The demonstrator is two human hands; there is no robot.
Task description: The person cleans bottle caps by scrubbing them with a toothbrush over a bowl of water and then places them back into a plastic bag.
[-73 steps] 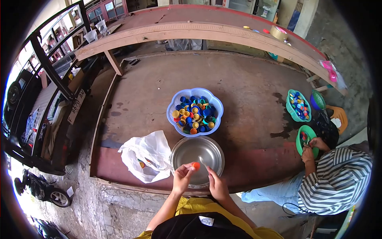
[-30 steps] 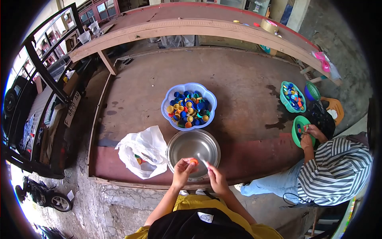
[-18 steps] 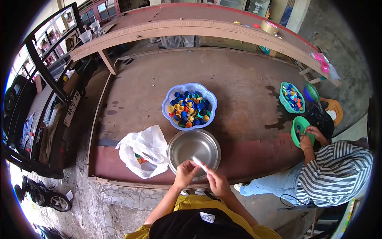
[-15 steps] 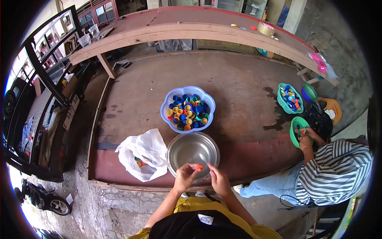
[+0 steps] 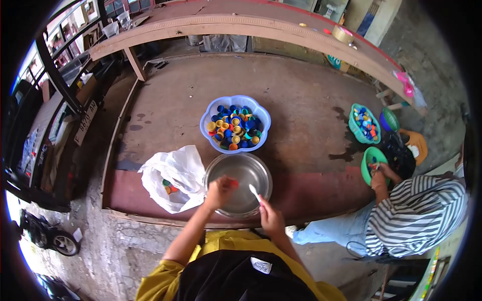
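Note:
My left hand is over the left part of a metal bowl, closed on a red cap that is slightly blurred. My right hand grips a thin white tool, whose tip points up and left over the bowl. Just behind the bowl stands a blue scalloped basket full of blue, yellow, red and green caps. Left of the bowl lies an open white plastic bag with a few green, orange and red caps in it.
On the right, a person in a striped top has both hands at a green bowl. Behind it stands a turquoise basket of caps. A raised wooden shelf spans the table's far side.
My left hand has moved left and forward with the red cap, away from my right hand. My right hand still holds the white tool. The whole view has shifted slightly.

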